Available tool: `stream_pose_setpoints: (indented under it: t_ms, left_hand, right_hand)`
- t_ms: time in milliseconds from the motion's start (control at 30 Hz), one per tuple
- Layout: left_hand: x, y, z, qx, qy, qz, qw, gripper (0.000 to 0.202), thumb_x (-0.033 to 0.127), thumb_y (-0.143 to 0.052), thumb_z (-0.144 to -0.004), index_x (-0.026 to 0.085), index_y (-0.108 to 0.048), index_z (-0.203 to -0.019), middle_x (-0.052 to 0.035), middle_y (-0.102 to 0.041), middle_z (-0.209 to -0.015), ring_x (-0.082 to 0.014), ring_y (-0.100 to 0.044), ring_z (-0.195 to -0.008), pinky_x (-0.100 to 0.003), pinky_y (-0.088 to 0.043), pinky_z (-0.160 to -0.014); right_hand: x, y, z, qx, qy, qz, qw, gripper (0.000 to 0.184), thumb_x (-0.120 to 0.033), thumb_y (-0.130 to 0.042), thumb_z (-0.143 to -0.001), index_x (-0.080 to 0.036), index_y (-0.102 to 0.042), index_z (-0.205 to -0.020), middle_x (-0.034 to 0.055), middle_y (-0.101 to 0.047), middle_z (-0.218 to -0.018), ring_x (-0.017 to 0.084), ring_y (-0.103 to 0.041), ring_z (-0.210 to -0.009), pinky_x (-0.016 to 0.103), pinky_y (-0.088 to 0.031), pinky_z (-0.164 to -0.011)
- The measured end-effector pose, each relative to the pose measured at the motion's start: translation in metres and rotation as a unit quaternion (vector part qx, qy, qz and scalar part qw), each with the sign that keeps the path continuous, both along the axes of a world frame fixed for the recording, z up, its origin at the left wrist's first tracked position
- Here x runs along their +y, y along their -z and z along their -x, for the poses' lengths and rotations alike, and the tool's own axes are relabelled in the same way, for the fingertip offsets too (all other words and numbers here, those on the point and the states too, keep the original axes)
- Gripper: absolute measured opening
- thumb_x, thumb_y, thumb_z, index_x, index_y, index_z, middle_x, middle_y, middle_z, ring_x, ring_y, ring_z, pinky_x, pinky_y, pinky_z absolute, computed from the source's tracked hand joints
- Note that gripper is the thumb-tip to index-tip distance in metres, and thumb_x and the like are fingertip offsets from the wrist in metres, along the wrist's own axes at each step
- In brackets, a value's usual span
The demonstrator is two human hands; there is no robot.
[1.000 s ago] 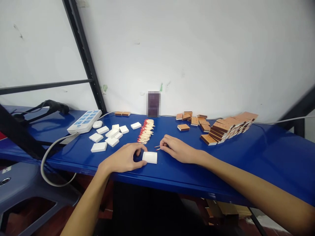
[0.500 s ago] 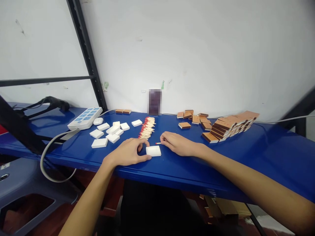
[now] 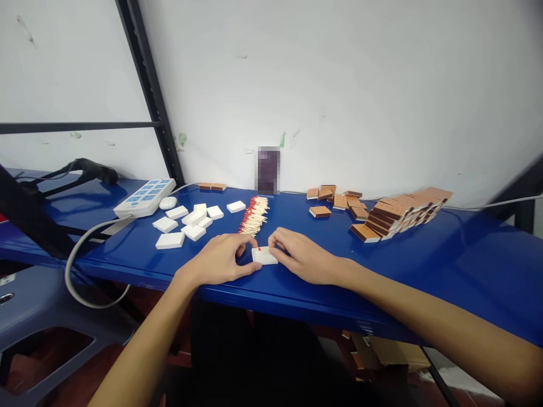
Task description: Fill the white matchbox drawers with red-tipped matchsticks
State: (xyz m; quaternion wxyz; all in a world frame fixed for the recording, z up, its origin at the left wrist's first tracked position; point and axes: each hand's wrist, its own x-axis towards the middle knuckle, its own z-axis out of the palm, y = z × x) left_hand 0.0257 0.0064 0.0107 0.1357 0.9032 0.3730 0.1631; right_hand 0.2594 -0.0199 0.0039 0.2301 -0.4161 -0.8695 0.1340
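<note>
A small white matchbox tray (image 3: 263,255) lies on the blue table (image 3: 445,271) near its front edge. My left hand (image 3: 220,260) grips the tray's left side between thumb and fingers. From the right, my right hand (image 3: 299,257) pinches matches over the tray; one red match head shows at the tray's left end. Just behind the hands lies a pile of red-tipped matches (image 3: 254,215).
Several empty white trays (image 3: 186,223) lie at the left, beside a white power strip (image 3: 145,198) with its cable. Brown matchbox sleeves (image 3: 399,215) are stacked and scattered at the right. A black shelf post (image 3: 148,90) rises behind. A grey stool (image 3: 38,339) stands lower left.
My right hand has moved left from the table with the matches onto the tray. The left hand has kept its hold on the tray.
</note>
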Motion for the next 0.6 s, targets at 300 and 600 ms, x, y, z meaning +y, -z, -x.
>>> stream_pose_setpoints:
  t_ms: [300, 600]
  left_hand:
    - [-0.001, -0.001, 0.003, -0.021, 0.016, 0.022, 0.999, 0.029, 0.047, -0.066, -0.082, 0.022, -0.059, -0.095, 0.0046, -0.051, -0.071, -0.0130, -0.047, -0.062, -0.027, -0.033, -0.060]
    - [0.002, -0.002, 0.025, -0.049, 0.014, 0.073, 0.996, 0.028, 0.040, -0.071, -0.076, 0.020, -0.059, -0.090, 0.0062, -0.044, -0.067, -0.0111, -0.040, -0.060, -0.025, -0.032, -0.056]
  right_hand:
    - [0.005, 0.002, 0.005, 0.096, 0.003, -0.011, 0.995, 0.020, -0.030, -0.045, -0.099, -0.019, -0.058, -0.089, -0.0035, -0.049, -0.069, 0.012, -0.043, -0.063, 0.028, -0.035, -0.065]
    - [0.053, 0.006, 0.031, 0.034, -0.003, -0.018, 0.999, 0.006, -0.022, -0.056, -0.091, -0.019, -0.062, -0.091, -0.0045, -0.048, -0.066, 0.012, -0.043, -0.062, 0.026, -0.031, -0.062]
